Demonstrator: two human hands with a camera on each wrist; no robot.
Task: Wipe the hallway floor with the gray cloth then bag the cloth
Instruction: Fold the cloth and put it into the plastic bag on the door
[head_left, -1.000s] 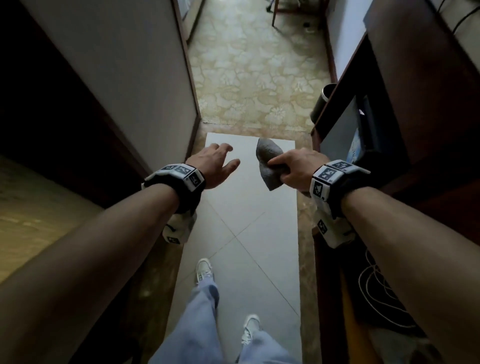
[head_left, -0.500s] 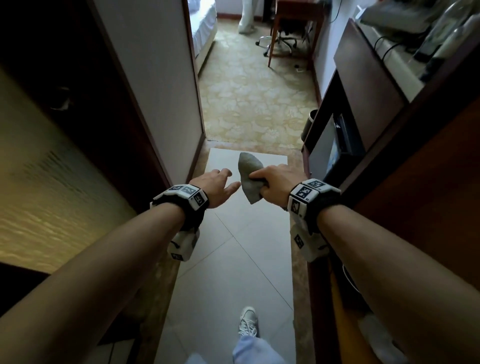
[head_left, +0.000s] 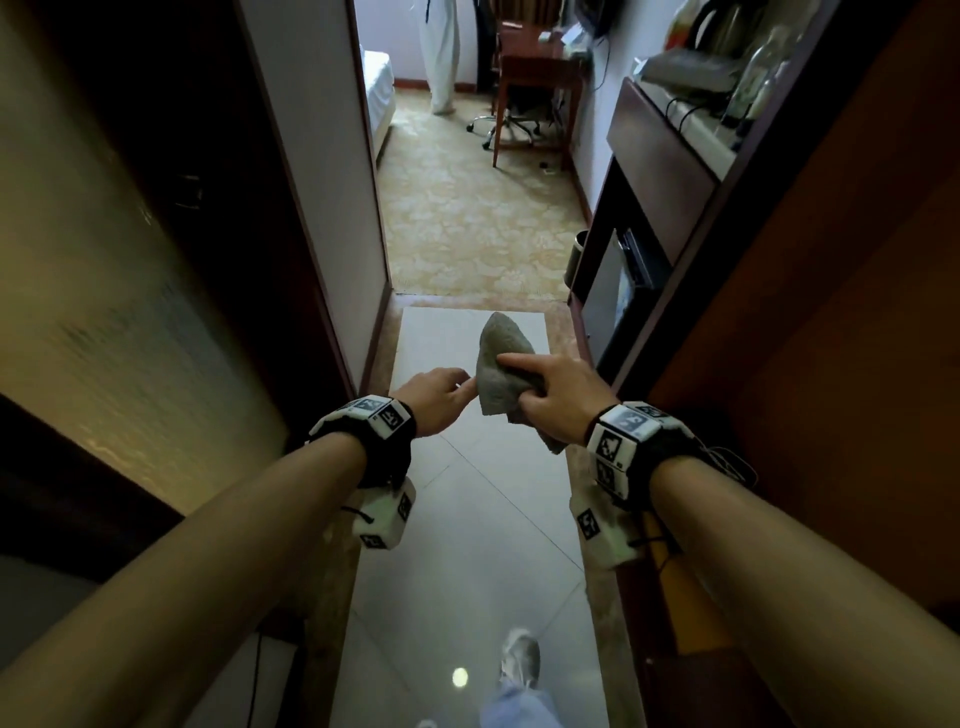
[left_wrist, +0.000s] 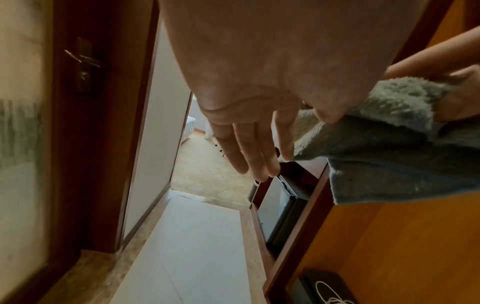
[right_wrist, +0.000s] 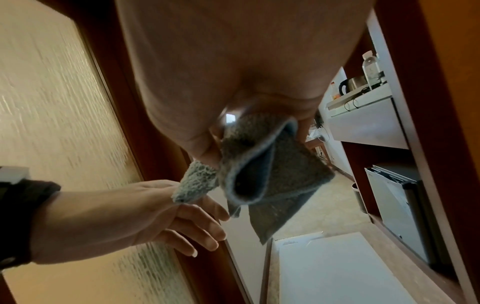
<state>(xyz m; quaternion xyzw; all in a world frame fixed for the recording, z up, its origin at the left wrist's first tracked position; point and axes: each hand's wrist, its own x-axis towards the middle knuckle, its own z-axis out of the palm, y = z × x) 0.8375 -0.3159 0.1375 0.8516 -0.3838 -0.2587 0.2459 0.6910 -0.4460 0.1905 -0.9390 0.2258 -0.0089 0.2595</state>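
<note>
A gray fluffy cloth (head_left: 501, 369) is bunched in my right hand (head_left: 545, 395), held at about waist height above the white tiled hallway floor (head_left: 467, 545). The right wrist view shows the cloth (right_wrist: 262, 164) folded and hanging from the fingers. My left hand (head_left: 441, 397) is open right beside the cloth, its straight fingers (left_wrist: 249, 152) at the cloth's (left_wrist: 389, 148) left edge, possibly brushing it. No bag is in sight.
The hallway is narrow. A frosted glass door (head_left: 104, 291) in a dark wood frame stands on the left, and a wooden cabinet (head_left: 831, 364) with a small fridge (head_left: 618, 296) on the right. Patterned carpet (head_left: 467, 218), a desk and a chair lie ahead. My shoe (head_left: 519, 660) is below.
The head view has tilted up, showing more of the room ahead. My left hand has moved closer to the cloth, which my right hand keeps holding.
</note>
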